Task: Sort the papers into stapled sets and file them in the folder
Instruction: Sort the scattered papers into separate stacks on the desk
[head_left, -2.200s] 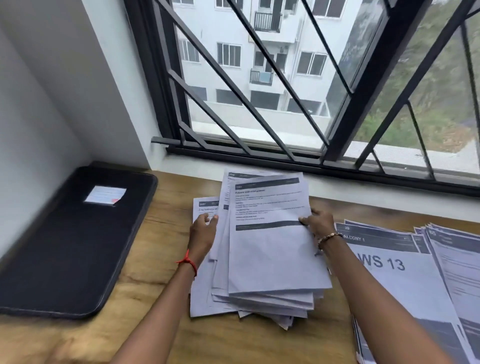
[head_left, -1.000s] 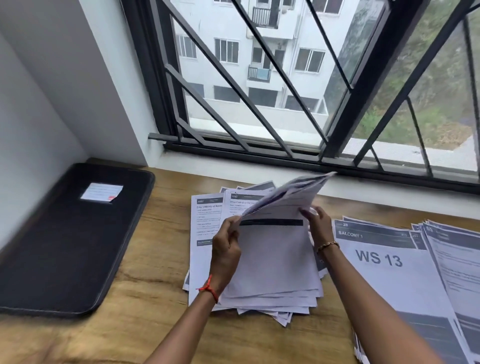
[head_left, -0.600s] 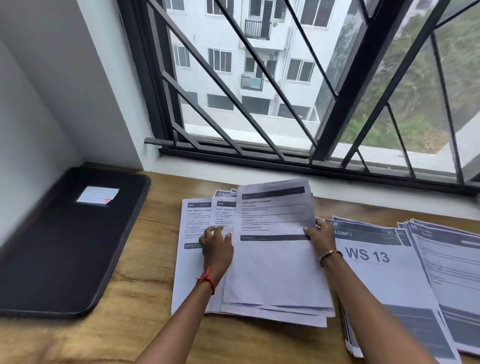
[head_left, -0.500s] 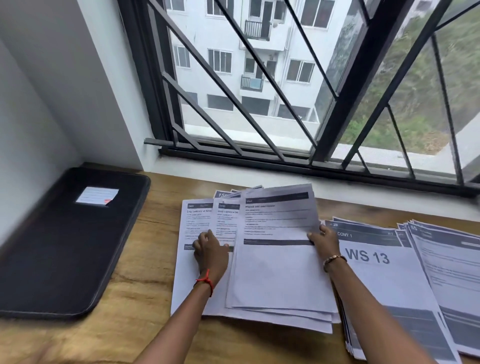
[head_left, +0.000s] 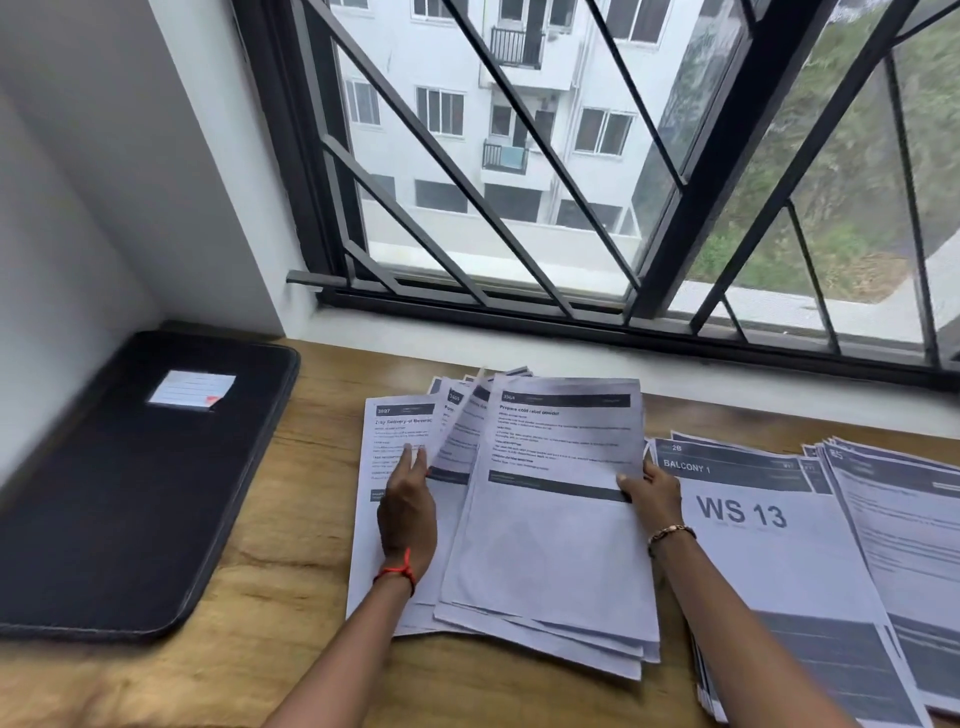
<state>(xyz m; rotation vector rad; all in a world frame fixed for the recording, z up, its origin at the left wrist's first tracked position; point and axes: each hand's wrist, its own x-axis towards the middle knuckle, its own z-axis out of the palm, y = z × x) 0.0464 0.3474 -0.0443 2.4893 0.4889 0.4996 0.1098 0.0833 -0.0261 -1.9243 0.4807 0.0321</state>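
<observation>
At twelve o'clock from the hands, the papers lie on the bench, long axis running away. The right hand pinches the top sheet's edge; the left hand (nearer the folder, at nine o'clock) lifts the sheets fanned beneath.

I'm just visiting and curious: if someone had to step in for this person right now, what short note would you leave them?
Left hand: fingers lifting sheets at the left of the fanned middle pile.
Right hand: pinching that pile's right edge.
Second pile, "WS 13" on top, lies to the right.
Black folder lies closed at left.
Done: no stapled set or filed paper visible.
Left: sorting, stapling, filing. No stapler in view.
</observation>
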